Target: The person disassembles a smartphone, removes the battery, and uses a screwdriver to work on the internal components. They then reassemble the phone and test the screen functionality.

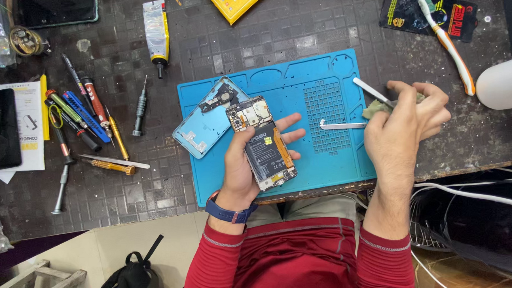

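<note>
Overhead, yellow package beyond blue mat

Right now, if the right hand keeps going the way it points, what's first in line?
The right hand points up and right across the bench. The toothbrush looks first in line, just beyond the wad and tweezers it holds; depth is unclear.

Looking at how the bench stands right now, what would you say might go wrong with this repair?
The left hand holds the opened phone bare-boarded in the air over the mat edge; a slip might drop it.
The right hand holds tweezers and a greenish wad; the metal tips might scratch or short the exposed board.
The blue back cover overhangs the mat and might get knocked.
</note>
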